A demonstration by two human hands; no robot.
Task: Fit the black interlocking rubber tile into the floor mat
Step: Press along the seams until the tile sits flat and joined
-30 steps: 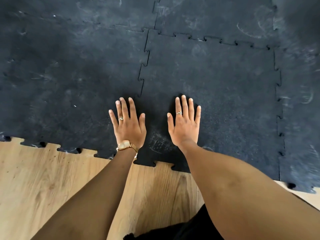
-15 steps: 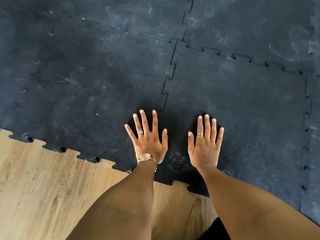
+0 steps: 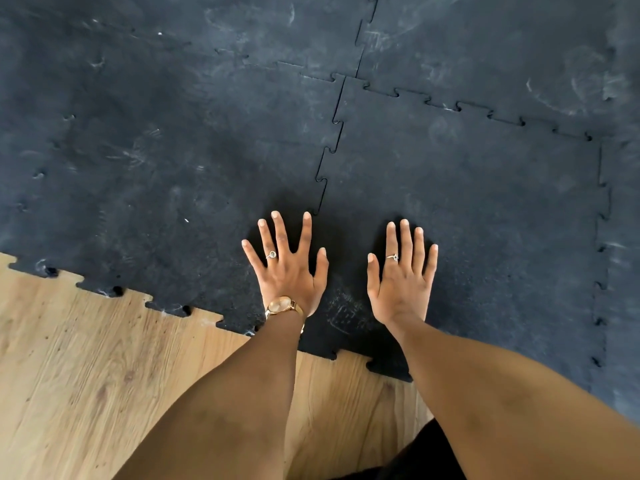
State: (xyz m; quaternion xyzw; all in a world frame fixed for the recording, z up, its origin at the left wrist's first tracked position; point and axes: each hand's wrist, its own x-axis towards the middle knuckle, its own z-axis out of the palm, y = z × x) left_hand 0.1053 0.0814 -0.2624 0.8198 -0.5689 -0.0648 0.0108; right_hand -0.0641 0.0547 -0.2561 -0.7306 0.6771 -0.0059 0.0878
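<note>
A black interlocking rubber tile [image 3: 485, 202] lies flat at the right, its toothed edges meeting the neighbouring tiles of the black floor mat [image 3: 156, 150]. My left hand [image 3: 287, 271] rests palm down with fingers spread over the lower part of the jagged seam between this tile and the tile to its left. My right hand [image 3: 401, 282] lies flat on the tile near its front edge, fingers together and pointing away. Both hands hold nothing. A gold watch sits on my left wrist.
Bare wooden floor [image 3: 104, 375] shows in front of the mat's toothed front edge. More mat tiles run off to the back and to the right edge [image 3: 620, 237]. Dark clothing [image 3: 415, 459] shows at the bottom between my arms.
The view has shifted so the hands and the seam sit further right and lower in the picture. My left fingers have spread wider. Both palms stay on the mat.
</note>
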